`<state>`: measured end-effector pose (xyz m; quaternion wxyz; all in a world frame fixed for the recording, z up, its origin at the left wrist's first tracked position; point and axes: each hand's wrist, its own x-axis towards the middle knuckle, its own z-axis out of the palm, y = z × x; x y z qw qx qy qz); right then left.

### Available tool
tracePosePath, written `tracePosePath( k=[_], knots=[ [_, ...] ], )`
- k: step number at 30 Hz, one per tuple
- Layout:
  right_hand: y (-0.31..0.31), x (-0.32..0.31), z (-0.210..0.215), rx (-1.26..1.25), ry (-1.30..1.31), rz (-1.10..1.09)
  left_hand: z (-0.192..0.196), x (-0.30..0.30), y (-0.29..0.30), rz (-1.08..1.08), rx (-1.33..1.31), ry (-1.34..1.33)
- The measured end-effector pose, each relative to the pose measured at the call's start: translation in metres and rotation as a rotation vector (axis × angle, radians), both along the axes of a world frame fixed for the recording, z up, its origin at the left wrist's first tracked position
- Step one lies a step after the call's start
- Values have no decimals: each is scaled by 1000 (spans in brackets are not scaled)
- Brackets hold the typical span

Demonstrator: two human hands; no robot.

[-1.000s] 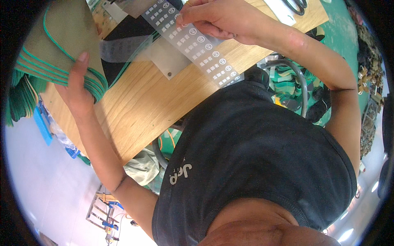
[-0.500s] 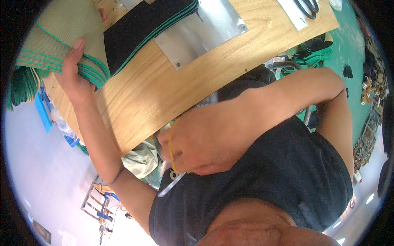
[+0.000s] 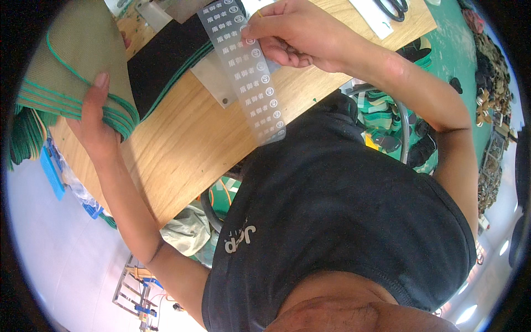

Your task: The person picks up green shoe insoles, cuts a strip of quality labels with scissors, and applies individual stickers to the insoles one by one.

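Note:
My left hand is wrapped around the near edge of a fanned stack of beige, insole-like pieces with green edges, its thumb lying on top. Over the table, my right hand pinches a translucent strip of printed labels between thumb and forefinger. The strip hangs down past the table's near edge, and its upper end runs out at the top of the picture. Behind it lie a black stack with green edges and a shiny metal sheet, partly covered by the strip.
Black-handled scissors rest on a white sheet at the far right of the wooden table. More green-edged pieces are piled below the table on the right, beside a curved metal tube. A pale cloth bag sits below the near left corner.
My right hand has risen from in front of my chest to over the table. The label strip now hangs in full view from it. My left hand keeps its hold on the beige stack.

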<state>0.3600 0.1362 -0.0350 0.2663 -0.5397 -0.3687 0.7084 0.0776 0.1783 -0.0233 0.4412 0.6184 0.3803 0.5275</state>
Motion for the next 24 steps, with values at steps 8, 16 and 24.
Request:
tracePosePath(
  k=[8, 16, 24],
  knots=[
    [7, -7, 21, -14, -177, 40, -4, -5, 3, 60, 11, 3],
    [12, -6, 17, 16, -189, 53, -9, -13, 2, 41, 3, 27],
    [17, -2, 13, 16, -156, 140, -5, -6, -3, 92, -9, 110]
  ],
)
